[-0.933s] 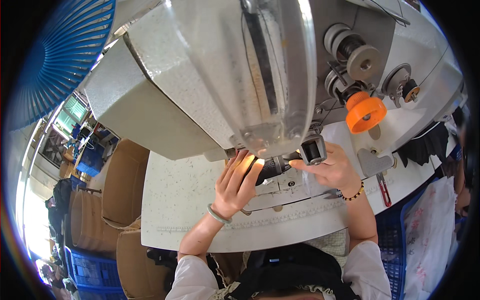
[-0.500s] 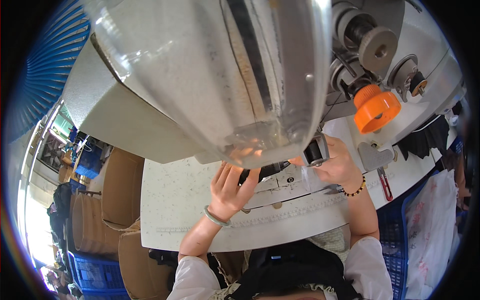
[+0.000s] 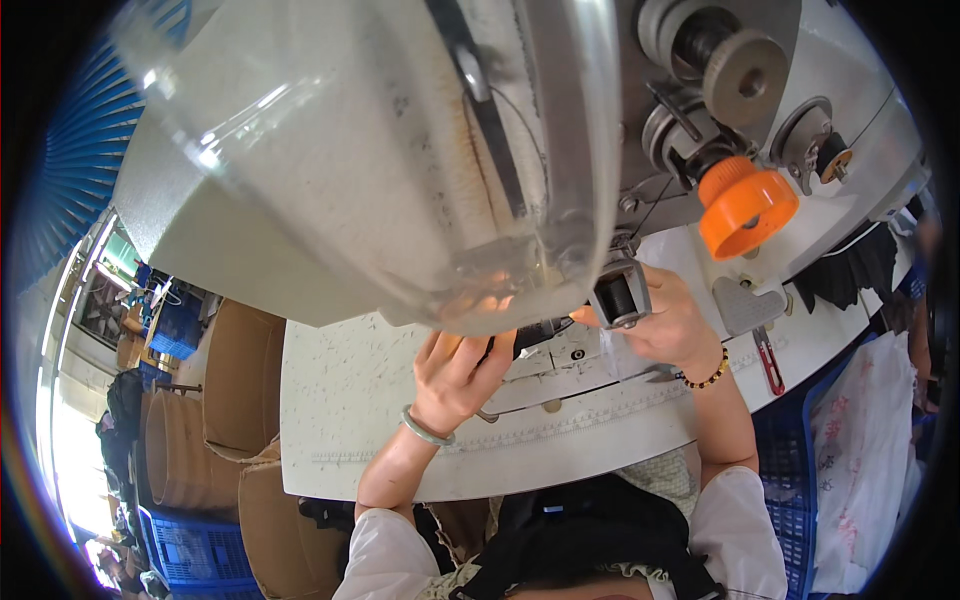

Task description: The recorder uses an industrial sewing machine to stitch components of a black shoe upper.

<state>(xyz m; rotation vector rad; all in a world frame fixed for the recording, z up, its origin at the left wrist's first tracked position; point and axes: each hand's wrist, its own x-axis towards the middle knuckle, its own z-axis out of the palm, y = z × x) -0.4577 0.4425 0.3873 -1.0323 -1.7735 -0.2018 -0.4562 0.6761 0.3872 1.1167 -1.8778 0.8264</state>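
A sewing machine (image 3: 240, 215) fills the upper part of the view, with a clear plastic guard (image 3: 330, 130) in front. My left hand (image 3: 460, 375), with a pale bangle at the wrist, is closed by a narrow black piece (image 3: 540, 338); its fingertips are partly behind the guard. That piece runs from my fingers toward the needle area, which is hidden. My right hand (image 3: 675, 325), wearing a beaded bracelet, is curled behind a small metal-framed roller (image 3: 620, 298). Its fingertips are partly covered; a thin whitish sheet or film (image 3: 610, 350) shows below them.
An orange knob (image 3: 748, 210) juts out at the upper right. On the white table (image 3: 350, 400) lie lint, a printed ruler strip and a red-handled tool (image 3: 769, 362). Cardboard boxes (image 3: 240, 380) stand left; a blue crate (image 3: 785, 500) and white plastic bag (image 3: 860, 440) are right.
The view has shifted slightly, so the guard and machine head appear farther left. My left hand sits a little lower and farther left in the picture; my right hand has barely moved.
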